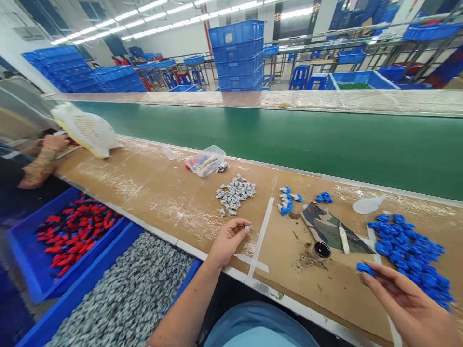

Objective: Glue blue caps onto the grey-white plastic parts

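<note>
Left hand: your left hand (227, 239) rested low over the bench (173, 193), its fingers (241, 226) pinched shut on a small grey part (247, 225) whose tip alone showed past the thumb.
Right hand: your right hand (405, 301) lay palm up, fingers loosely curled, the fingertips (372, 275) gripping a small blue plastic piece (364, 268).
Grey parts: a loose heap of small grey-and-white blocky pieces (235, 193) lay beyond your left fingers, near them but apart.
Blue heap: a wide scatter of glossy blue pieces (408, 255) spread just beyond your right fingertips, the nearest ones close beside the held piece.
Small blue clusters: two little groups, blue-and-white pieces (287, 200) and a few plain blue ones (324, 197), lay farther from both hands, between the heaps.
Camouflage cloth: a flat patterned cloth (327, 226) lay between your hands, a thin white stick (343, 239) across it and a round black cap (321, 249) at its near edge.
Clear tub: a see-through plastic box (207, 160) with mixed bits stood well beyond your left fingers.
Bench surface: worn brown board, dusted white, with pale tape strips (262, 233) just right of your left fingers.
Bins: a blue crate of speckled grey parts (126, 294) and one of red parts (75, 231) sat below your left arm.
Co-worker: another person's hand (54, 142) lay far left, beside a white perforated shell (88, 129).
Belt: a smooth green conveyor (289, 140) ran beyond everything.
</note>
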`<state>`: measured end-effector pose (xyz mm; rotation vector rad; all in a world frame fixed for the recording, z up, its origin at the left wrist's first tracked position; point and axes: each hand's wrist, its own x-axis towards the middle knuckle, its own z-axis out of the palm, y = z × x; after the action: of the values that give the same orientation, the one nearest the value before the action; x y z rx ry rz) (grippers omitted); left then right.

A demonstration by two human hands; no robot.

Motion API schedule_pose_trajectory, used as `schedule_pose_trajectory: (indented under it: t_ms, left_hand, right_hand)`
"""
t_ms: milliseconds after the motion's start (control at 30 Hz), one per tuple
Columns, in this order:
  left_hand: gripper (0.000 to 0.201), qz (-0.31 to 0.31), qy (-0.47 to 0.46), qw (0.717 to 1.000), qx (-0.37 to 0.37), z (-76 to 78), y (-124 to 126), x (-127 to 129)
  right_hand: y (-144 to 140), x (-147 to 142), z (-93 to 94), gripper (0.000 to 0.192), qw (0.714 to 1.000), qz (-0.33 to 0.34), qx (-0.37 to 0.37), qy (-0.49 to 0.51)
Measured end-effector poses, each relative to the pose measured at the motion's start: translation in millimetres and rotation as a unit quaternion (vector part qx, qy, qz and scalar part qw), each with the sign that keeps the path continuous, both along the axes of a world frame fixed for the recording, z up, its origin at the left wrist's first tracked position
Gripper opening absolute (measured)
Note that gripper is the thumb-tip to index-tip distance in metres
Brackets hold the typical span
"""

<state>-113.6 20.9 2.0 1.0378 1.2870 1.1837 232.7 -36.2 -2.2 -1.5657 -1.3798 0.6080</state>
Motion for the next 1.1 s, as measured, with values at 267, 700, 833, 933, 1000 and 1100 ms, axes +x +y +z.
schedule_pose_trajectory:
  t_ms: [267,700,833,933,1000,1100]
  left_hand:
    - [0.041,-0.139,-0.208,0.954,-0.167,1.5,-17,72]
    - [0.025,-0.163,-0.095,0.977,-0.094,-9.6,-18,103]
    - [0.020,-0.160,-0.102,0.979,-0.081,-11.2,-18,107]
    - [0.017,-0.169,-0.083,0.979,-0.076,-14.3,-20,110]
    - [0.019,-0.174,-0.090,0.978,-0.073,-16.0,-21,113]
    - [0.028,-0.165,-0.126,0.975,-0.074,-17.3,-22,115]
  right_hand:
    - [19,-31,19.8,0.023,0.986,0.074,0.029,-0.146]
    - [35,-40,26.9,0.021,0.964,0.119,0.059,-0.232]
    - [34,-39,23.1,0.032,0.994,0.063,-0.071,-0.055]
    - [33,-39,24.9,0.042,0.986,0.059,-0.133,0.082]
    - [31,-40,26.9,0.044,0.980,0.056,-0.145,0.122]
    - [24,-45,27.3,0.042,0.976,0.075,-0.148,0.139]
